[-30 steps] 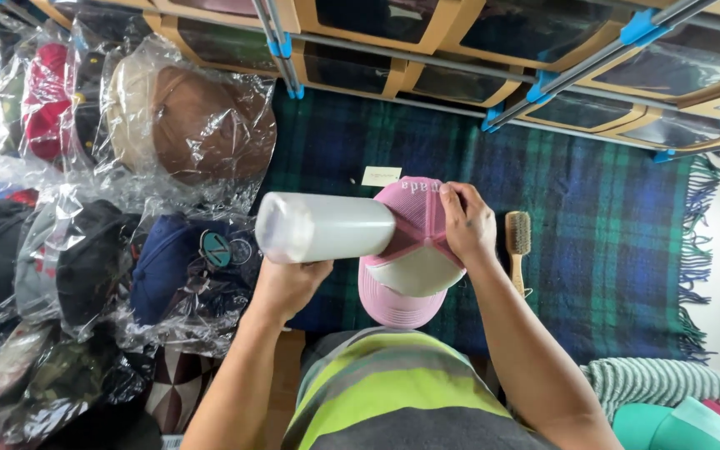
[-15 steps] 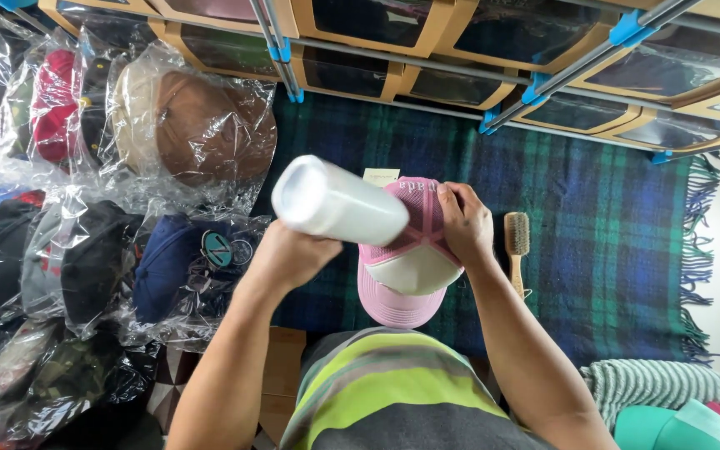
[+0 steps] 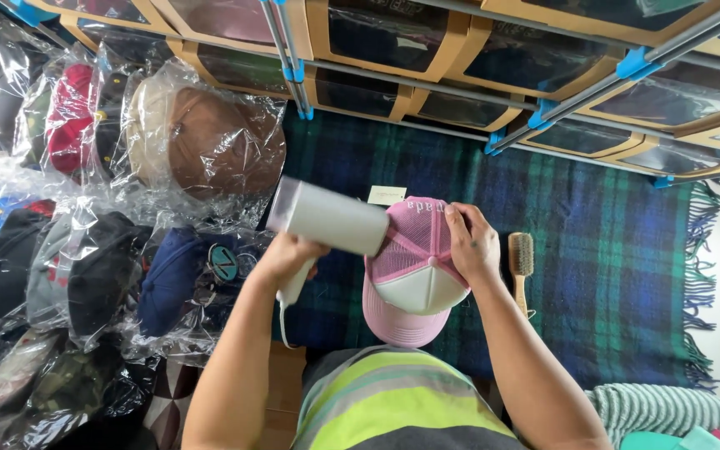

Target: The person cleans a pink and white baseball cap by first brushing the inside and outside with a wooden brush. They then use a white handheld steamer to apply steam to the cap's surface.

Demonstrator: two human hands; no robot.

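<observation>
While the left hand (image 3: 289,254) clamps the handle of a white cylindrical hair dryer (image 3: 327,218), its barrel points toward three o'clock at a pink-and-white mesh trucker cap (image 3: 414,275). Right hand (image 3: 472,246) closes its grip on the cap's crown above the green plaid blanket (image 3: 610,275); a wooden brush (image 3: 521,262) lies at three o'clock.

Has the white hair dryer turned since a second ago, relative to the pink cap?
Yes. The white hair dryer in the left hand has swung: its barrel lay level beside the pink cap, and now its far end tilts up toward the bagged hats.
</observation>
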